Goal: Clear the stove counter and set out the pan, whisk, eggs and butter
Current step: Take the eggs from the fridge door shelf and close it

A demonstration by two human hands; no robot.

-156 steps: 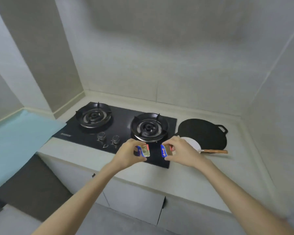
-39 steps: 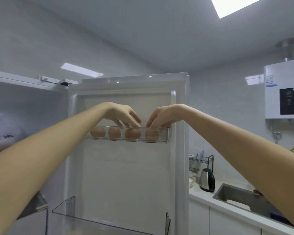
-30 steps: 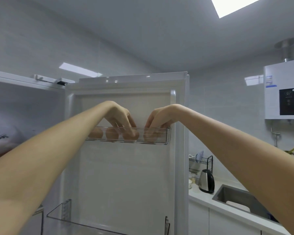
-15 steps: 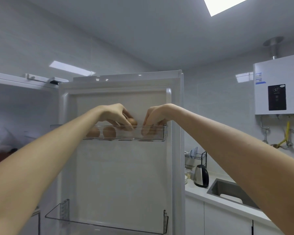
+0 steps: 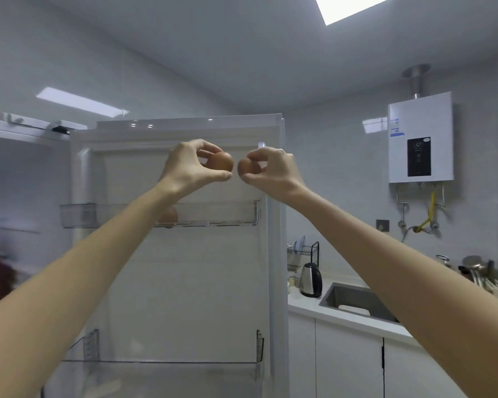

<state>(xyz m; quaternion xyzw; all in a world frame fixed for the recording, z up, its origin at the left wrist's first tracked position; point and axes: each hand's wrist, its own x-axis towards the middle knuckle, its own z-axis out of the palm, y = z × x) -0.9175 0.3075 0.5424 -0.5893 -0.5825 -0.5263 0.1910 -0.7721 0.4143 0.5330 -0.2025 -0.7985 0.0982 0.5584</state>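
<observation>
Each grip is closed around one brown egg: the left grip (image 5: 190, 165) pinches the left egg (image 5: 222, 161) and the right grip (image 5: 272, 171) cups the right egg (image 5: 245, 168). The two are level, just apart, and well above the door shelf (image 5: 227, 215) of the open fridge door (image 5: 184, 282). That makes two eggs in hand and one shelf egg (image 5: 169, 216) showing behind the left forearm. The stove desk is out of view, so neither grip looks nearer to it.

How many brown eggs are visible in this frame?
3: one brown egg in the left hand, a second egg in the right hand, a third egg on the clear fridge-door shelf; the left forearm may hide more.
</observation>
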